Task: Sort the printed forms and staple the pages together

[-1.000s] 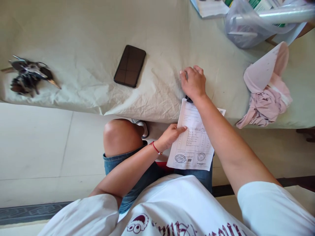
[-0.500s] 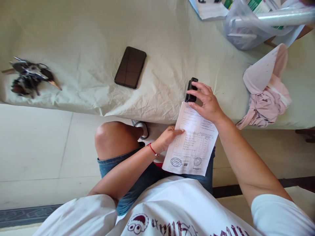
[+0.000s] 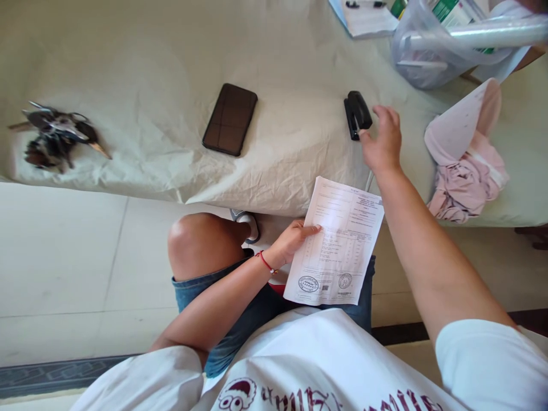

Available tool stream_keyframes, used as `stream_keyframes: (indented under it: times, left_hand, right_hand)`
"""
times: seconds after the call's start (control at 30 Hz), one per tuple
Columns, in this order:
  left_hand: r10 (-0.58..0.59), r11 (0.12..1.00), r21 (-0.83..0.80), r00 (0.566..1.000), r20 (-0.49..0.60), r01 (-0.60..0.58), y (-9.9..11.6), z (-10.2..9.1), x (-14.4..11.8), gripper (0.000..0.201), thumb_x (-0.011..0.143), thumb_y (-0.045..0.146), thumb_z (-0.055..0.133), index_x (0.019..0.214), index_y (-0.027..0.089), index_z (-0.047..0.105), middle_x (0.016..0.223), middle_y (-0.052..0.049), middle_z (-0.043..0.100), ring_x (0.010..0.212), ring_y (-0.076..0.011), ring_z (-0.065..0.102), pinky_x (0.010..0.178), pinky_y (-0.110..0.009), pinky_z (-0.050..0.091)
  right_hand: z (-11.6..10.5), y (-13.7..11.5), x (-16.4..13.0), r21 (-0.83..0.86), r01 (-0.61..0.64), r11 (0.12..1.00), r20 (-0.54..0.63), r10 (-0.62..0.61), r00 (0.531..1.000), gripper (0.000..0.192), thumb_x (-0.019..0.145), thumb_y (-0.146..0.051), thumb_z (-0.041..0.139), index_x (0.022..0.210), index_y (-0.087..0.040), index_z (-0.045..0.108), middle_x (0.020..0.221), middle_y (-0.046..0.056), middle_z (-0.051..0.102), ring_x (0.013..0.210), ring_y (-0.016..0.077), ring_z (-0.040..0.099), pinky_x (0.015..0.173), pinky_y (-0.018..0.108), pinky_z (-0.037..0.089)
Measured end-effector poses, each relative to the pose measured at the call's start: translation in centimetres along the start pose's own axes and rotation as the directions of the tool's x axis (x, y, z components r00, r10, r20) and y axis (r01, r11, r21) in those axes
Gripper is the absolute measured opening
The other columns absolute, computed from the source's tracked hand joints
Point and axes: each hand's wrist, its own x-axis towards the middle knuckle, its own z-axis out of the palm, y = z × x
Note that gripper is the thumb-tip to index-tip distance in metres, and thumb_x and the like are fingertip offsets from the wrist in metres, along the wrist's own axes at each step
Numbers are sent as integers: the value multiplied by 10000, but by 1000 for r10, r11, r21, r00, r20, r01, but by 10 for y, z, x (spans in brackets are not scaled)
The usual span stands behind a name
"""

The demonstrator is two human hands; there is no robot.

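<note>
My left hand (image 3: 295, 240) grips a printed paper (image 3: 338, 245) by its left edge, thumb on top and fingers underneath. The sheet has lines of text and two round ink stamps near its lower end, and it hangs over my lap. A black stapler (image 3: 358, 114) rests on the cloth-covered table, beyond the paper's top edge. Just right of the stapler is my right hand (image 3: 385, 140), its fingers spread apart and not wrapped round anything. The thumb tip is close to the stapler's near end; whether it touches I cannot tell.
A dark phone (image 3: 230, 120) lies on the covered table (image 3: 141, 74). Keys (image 3: 64, 137) are at the far left. Pink cloth (image 3: 466, 165) sits at the right, below a clear plastic bag (image 3: 423, 51). Papers (image 3: 370, 20) with a pen are at the back.
My right hand has moved the stapler away from the paper's top edge, forward and to the right, and its fingers have come off it. My left hand still holds the paper.
</note>
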Motion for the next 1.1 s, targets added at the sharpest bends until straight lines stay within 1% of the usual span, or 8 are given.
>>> stream_keyframes:
  times: [0.1,0.3,0.4,0.47,0.63,0.8,0.87,1.1]
  left_hand:
    - [17,1000,-5,1000,-6,-17,4,-1,-2,403,780,417,987,986,86,886,1028,-207,882,857,-305,835,824,-455,701]
    - [58,998,31,998,-21,-57,4,-4,-2,362,826,430,961,956,102,877,1001,-193,883,839,-289,825,805,-422,680]
    - [56,998,21,998,-35,-56,3,-3,-2,370,802,423,970,961,101,881,981,-182,881,830,-288,824,795,-424,685]
    - [60,998,25,997,-38,-59,3,-1,0,376,801,426,965,964,98,881,981,-185,881,829,-290,826,796,-429,688]
    - [85,994,65,996,-31,-83,0,-2,6,401,817,446,951,993,93,878,1028,-205,888,859,-302,837,838,-442,693]
    - [103,993,54,993,-49,-100,-4,-4,9,462,781,469,988,1027,94,876,1056,-206,891,855,-291,836,829,-438,701]
    - [113,993,51,992,-59,-110,-4,-4,9,486,766,480,1002,1032,92,878,1059,-203,891,856,-286,835,823,-430,704]
    - [126,991,51,989,-71,-123,0,-4,4,485,773,477,995,1037,89,870,1045,-190,889,861,-286,834,833,-427,700]
  right_hand:
    - [-10,13,-48,101,-48,994,-122,61,991,551,1052,-528,541,1511,-246,656,1582,175,657,1447,331,675,1159,555,622]
    - [-40,36,-190,280,-270,921,-250,341,906,424,1009,-592,619,1202,-233,735,1250,164,804,1155,305,788,1080,544,648]
    - [-47,40,-245,430,-437,790,-172,547,820,536,968,-722,688,1233,-257,719,1210,137,805,1069,292,792,844,451,677]
    - [-49,37,-271,517,-523,677,-52,635,771,608,934,-783,719,1225,-249,717,1106,98,817,961,260,793,807,412,667]
    - [-54,19,-291,527,-611,591,191,618,763,551,857,-767,866,1008,-241,796,1002,55,855,915,238,801,881,392,673]
    - [-59,7,-283,716,-636,289,388,593,706,518,745,-643,1019,1041,-251,857,1169,84,894,1052,291,861,1021,479,714]
    - [-58,5,-285,712,-662,233,445,579,683,558,713,-620,1045,1087,-241,875,1189,101,896,1058,316,872,1038,521,719]
    - [-43,7,-299,675,-667,315,435,560,705,598,757,-661,1008,1148,-226,880,1211,106,894,1123,325,871,1104,525,697]
